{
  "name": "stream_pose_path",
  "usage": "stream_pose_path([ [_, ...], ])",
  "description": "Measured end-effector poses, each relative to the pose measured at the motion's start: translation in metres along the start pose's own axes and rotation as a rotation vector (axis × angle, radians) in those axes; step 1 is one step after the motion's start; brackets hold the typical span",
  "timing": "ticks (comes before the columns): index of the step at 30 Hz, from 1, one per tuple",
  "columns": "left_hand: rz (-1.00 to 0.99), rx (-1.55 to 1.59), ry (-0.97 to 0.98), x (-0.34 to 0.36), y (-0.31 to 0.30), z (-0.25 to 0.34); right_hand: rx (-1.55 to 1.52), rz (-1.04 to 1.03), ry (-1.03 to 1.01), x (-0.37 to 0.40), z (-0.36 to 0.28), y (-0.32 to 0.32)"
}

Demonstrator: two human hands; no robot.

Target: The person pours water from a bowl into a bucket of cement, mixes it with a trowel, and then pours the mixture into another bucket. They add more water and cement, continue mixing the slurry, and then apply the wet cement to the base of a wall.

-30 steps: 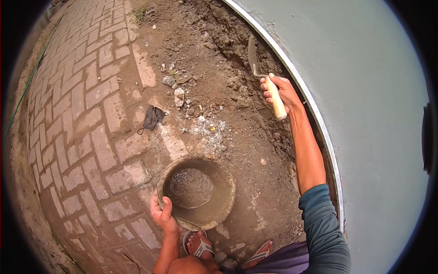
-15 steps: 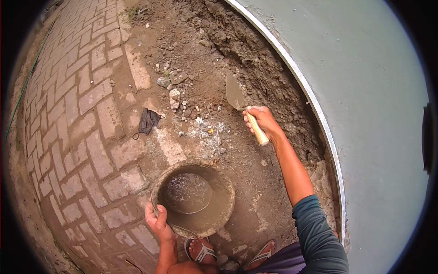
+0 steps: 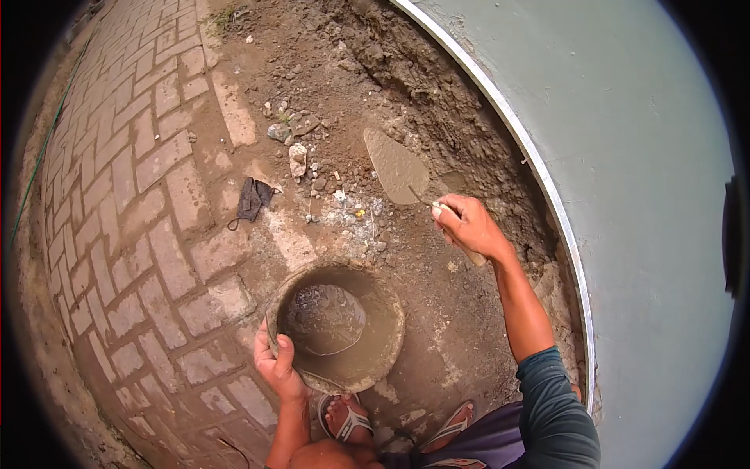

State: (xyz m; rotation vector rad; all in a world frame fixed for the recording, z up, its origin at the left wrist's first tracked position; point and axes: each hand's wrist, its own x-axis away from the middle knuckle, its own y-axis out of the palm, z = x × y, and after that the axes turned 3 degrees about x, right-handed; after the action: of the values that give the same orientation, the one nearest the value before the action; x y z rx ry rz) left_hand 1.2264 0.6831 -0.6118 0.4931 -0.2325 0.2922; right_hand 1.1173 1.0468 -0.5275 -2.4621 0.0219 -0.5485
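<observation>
My right hand (image 3: 470, 227) is closed round the wooden handle of a trowel (image 3: 396, 167). The trowel's blade points up and left over the soil, its broad grey face turned toward the camera. Low in the view, my left hand (image 3: 281, 366) grips the left rim of a round bucket (image 3: 380, 344), thumb on the rim and fingers outside. Wet grey mortar (image 3: 322, 319) lies in the bottom of the bucket, and its inner wall is coated grey.
Brick paving (image 3: 148, 234) covers the left side. Rough soil, stones and a crumpled black cloth (image 3: 254, 198) lie ahead of the bucket. A smooth grey wall (image 3: 625, 195) with a pale edge strip (image 3: 539, 164) curves along the right. My sandalled feet are below the bucket.
The trowel has turned so that more of its blade face shows, and my right hand has moved slightly right and down. The bucket and my left hand have shifted a little.
</observation>
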Motion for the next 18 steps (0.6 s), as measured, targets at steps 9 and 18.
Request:
stream_pose_path([
  [9,-0.066,-0.036,-0.087,-0.015,0.046,0.022,1.007,-0.169,-0.572,0.105,-0.045,0.052],
  [18,-0.260,0.014,-0.015,0.008,0.041,0.016,1.001,-0.470,-0.465,0.074,-0.043,0.096],
])
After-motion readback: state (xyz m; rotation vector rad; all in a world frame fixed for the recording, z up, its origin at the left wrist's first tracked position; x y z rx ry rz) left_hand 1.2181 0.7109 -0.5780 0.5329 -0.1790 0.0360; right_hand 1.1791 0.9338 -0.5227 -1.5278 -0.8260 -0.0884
